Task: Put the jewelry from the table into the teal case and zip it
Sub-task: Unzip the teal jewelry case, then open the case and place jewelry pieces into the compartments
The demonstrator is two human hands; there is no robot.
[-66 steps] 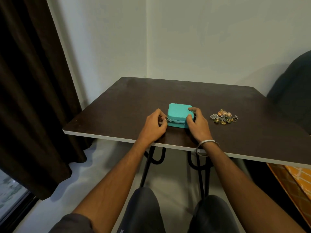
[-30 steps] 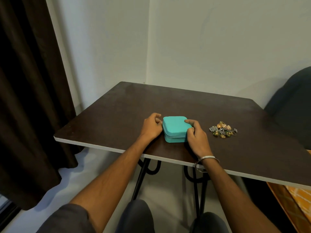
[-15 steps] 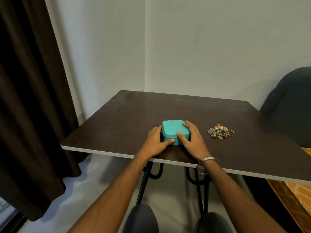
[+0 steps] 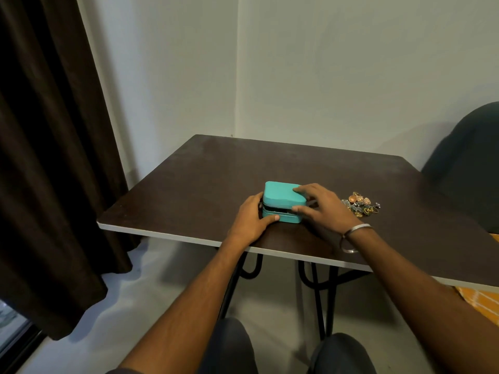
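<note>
A small teal case sits near the front edge of the dark brown table. Its lid is raised a little at the front, leaving a dark gap above the base. My left hand grips the base at its left front corner, thumb along the front. My right hand holds the lid, fingers on top and thumb under its front edge; a metal bangle is on that wrist. A small pile of gold, copper and silver jewelry lies on the table just right of my right hand.
A dark brown curtain hangs at the left. A dark chair back stands at the table's right side. The wall corner is behind the table. My knees are under the front edge, by the black table legs.
My left hand ran round the case's zip and now holds the base. My right hand moved onto the lid and has lifted its front edge slightly; the case was fully closed before.
</note>
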